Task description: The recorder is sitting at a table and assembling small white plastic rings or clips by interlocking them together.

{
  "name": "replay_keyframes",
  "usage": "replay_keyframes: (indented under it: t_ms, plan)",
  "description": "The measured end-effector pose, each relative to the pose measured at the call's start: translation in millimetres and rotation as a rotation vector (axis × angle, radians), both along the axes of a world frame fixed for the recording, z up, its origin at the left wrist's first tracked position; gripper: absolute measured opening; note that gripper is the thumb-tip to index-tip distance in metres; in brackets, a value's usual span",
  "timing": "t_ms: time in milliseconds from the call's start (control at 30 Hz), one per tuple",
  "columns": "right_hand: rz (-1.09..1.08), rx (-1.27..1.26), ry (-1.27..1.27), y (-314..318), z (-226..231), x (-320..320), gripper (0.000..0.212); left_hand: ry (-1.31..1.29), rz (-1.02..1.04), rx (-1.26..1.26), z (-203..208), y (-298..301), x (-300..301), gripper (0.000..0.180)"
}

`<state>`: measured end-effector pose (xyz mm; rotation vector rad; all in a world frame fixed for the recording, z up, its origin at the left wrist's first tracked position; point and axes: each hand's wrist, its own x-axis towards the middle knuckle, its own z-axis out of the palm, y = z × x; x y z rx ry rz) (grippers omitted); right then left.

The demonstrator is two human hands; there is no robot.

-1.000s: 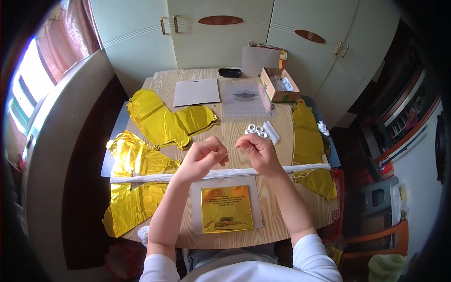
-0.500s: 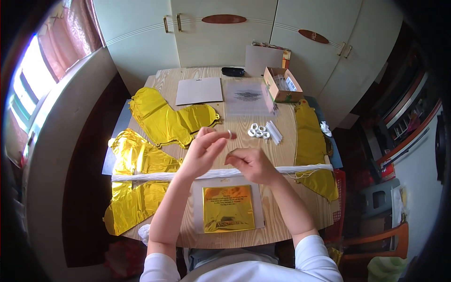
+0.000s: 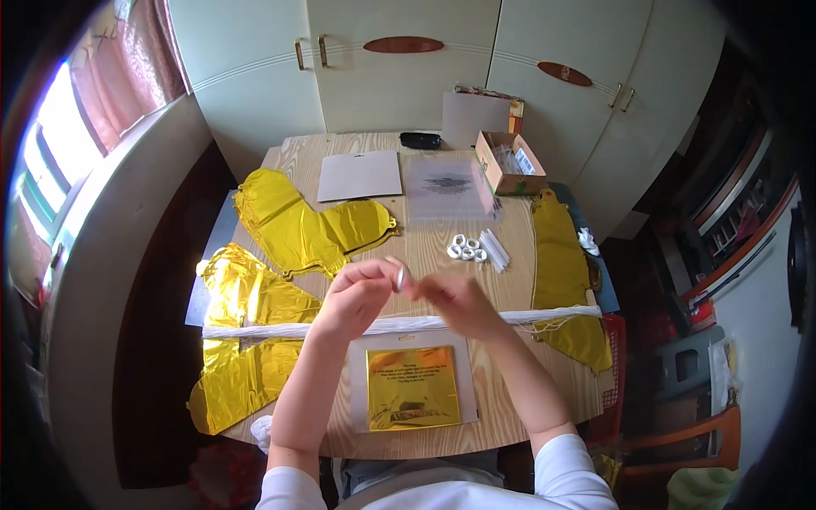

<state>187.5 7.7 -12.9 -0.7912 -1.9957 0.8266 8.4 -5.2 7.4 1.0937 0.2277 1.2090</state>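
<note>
Above the middle of the table, my left hand [image 3: 357, 296] is closed, with a small white ring-like coil [image 3: 400, 279] at its fingertips. My right hand [image 3: 459, 303] meets it there with fingers bent, smeared by motion; whether it grips anything is unclear. Beneath both hands a long bundle of white strings [image 3: 399, 325] lies across the table. Nearer to me, a folded gold foil packet [image 3: 412, 391] rests on a grey card [image 3: 359, 399]. Beyond my right hand sit several similar white coils [image 3: 467, 247] beside a bunch of clear straws [image 3: 494, 250].
Flat gold foil balloons lie at the far left [image 3: 302, 221], near left [image 3: 242, 382] and right [image 3: 557, 255]. Toward the back are a grey card [image 3: 359, 176], clear plastic sleeves [image 3: 450, 191], a cardboard box [image 3: 520, 184] and a black object [image 3: 421, 141].
My left hand has come down slightly, bringing the white coil toward me. My right hand has shifted so its fingertips now meet those of the left.
</note>
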Motion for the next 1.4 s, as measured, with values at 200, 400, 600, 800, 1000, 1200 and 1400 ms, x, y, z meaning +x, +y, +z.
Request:
replay_keyframes:
  t_ms: [200, 400, 600, 800, 1000, 1200, 1400]
  plan:
    - [-0.094, -0.082, 0.048, -5.5, 17.0, 7.1, 0.013, 0.443, 0.069, 0.136, -6.7, 5.8, -9.6, 0.013]
    - [0.061, 0.041, 0.097, -10.3, 12.7, 2.2, 0.012, 0.933, 0.542, 0.419, 1.2, 3.1, -0.9, 0.015]
    - [-0.042, 0.153, -0.090, -9.6, -1.0, -0.8, 0.011, 0.571, 0.303, 0.266, 4.9, -0.2, 6.5, 0.015]
    - [-0.091, 0.058, 0.064, 2.3, 1.6, 4.6, 0.010, 0.217, -0.069, 0.079, -9.7, 7.1, -5.9, 0.013]
    - [0.048, -0.103, 0.228, -3.7, 13.7, 6.6, 0.010, 0.633, 0.216, 0.167, -7.6, 5.7, -8.3, 0.014]
    - [0.019, 0.142, 0.012, -3.2, 9.1, 5.7, 0.012, 0.888, 0.557, 0.380, 3.4, 2.9, 4.0, 0.019]
    - [-0.102, 0.281, -0.055, 4.8, -2.0, -1.8, 0.009, 0.316, 0.182, 0.046, -1.6, 1.5, 3.2, 0.022]
